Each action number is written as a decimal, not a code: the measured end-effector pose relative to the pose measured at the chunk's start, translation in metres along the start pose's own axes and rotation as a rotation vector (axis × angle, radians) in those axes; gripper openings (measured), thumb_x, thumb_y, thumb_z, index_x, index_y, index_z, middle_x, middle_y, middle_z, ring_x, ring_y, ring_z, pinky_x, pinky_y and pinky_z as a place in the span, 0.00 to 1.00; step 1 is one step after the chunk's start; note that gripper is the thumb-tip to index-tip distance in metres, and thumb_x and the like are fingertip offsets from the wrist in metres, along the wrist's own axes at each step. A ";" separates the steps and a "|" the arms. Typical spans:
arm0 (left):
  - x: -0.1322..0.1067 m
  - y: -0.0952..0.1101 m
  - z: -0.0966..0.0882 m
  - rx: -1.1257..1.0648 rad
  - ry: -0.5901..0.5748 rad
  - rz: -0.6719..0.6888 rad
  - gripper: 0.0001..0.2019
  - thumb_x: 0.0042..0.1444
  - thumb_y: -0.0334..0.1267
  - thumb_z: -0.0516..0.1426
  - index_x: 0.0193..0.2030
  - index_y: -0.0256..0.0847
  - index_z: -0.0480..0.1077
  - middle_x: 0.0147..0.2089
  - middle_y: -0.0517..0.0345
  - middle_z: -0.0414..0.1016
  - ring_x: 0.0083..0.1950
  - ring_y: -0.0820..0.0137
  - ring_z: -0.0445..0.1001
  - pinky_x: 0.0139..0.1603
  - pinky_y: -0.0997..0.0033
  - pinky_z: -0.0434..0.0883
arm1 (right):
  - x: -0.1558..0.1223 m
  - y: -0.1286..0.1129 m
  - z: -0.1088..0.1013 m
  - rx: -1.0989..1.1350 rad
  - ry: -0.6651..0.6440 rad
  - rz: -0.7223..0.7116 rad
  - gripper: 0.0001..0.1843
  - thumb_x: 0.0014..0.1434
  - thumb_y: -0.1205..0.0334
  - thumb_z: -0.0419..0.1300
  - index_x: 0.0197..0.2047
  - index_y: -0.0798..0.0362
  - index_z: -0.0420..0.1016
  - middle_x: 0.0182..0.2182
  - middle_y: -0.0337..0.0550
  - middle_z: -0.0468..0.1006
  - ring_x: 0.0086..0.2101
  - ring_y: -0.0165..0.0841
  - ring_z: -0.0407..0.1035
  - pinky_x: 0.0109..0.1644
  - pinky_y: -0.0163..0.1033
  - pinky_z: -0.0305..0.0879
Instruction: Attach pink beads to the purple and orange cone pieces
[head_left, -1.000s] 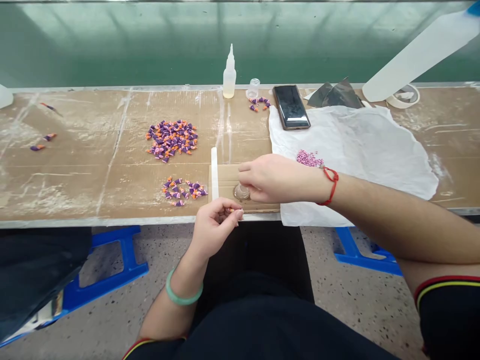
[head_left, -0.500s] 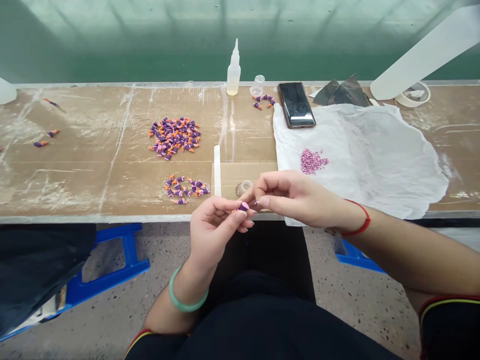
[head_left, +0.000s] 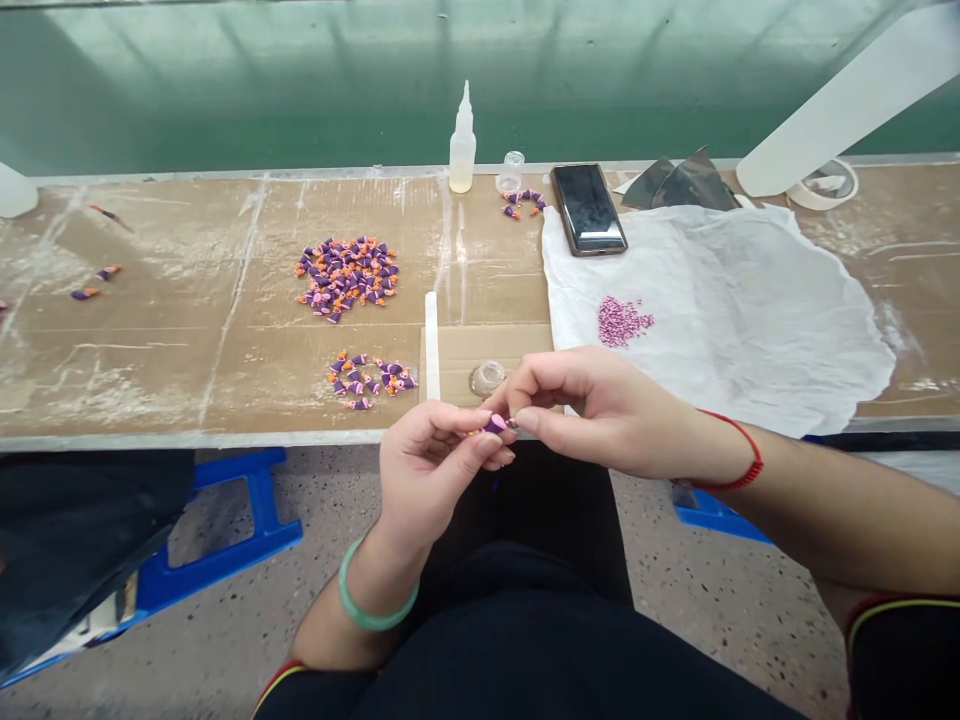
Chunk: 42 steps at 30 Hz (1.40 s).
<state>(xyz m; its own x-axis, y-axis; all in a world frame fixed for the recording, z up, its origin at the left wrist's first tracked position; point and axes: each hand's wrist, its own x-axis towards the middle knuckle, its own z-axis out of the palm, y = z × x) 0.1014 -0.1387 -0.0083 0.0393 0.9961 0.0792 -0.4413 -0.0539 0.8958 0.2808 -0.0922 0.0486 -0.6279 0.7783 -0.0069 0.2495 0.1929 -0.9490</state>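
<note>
My left hand pinches a small purple clay piece with a pink end and a bit of orange between thumb and fingers, just in front of the table edge. From the right, my right hand reaches in with thumb and forefinger pressed together against the pink end; whatever tiny thing sits in this pinch is too small to name. Just beyond the fingers a small clear glass cup stands on a cardboard piece. A loose group of similar purple-and-orange pieces lies left of my hands.
Farther back are a larger heap of purple-and-orange pieces, a dropper bottle and a phone. Tiny pink beads lie on white paper. A white strip lies near my left hand. A tape roll sits back right.
My right hand has come slightly down and nearer, its fingertips now at the purple piece's end. The left hand keeps its hold. The whole view has shifted slightly.
</note>
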 end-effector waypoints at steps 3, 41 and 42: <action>0.000 0.000 0.001 0.011 0.000 0.006 0.09 0.54 0.40 0.72 0.34 0.39 0.79 0.31 0.56 0.85 0.26 0.71 0.83 0.27 0.80 0.81 | 0.000 -0.001 0.000 -0.041 0.009 -0.029 0.06 0.60 0.70 0.57 0.32 0.53 0.72 0.31 0.40 0.83 0.27 0.26 0.71 0.27 0.30 0.64; 0.004 0.005 -0.005 0.230 -0.041 -0.122 0.09 0.55 0.39 0.70 0.37 0.38 0.79 0.32 0.53 0.85 0.28 0.69 0.83 0.27 0.78 0.79 | -0.018 0.008 -0.014 -0.234 0.135 -0.052 0.07 0.64 0.66 0.57 0.40 0.50 0.77 0.40 0.42 0.85 0.39 0.34 0.79 0.42 0.37 0.74; 0.005 0.007 -0.009 0.276 -0.050 -0.115 0.07 0.56 0.38 0.68 0.38 0.38 0.79 0.32 0.54 0.85 0.28 0.70 0.82 0.26 0.78 0.78 | -0.023 0.010 -0.019 -0.252 0.166 -0.028 0.07 0.65 0.65 0.57 0.41 0.50 0.78 0.40 0.44 0.85 0.39 0.35 0.79 0.42 0.38 0.74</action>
<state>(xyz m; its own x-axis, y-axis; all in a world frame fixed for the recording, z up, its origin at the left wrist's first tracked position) 0.0905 -0.1336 -0.0056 0.1220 0.9924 -0.0141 -0.1712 0.0350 0.9846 0.3116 -0.0969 0.0455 -0.5129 0.8538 0.0894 0.4223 0.3415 -0.8397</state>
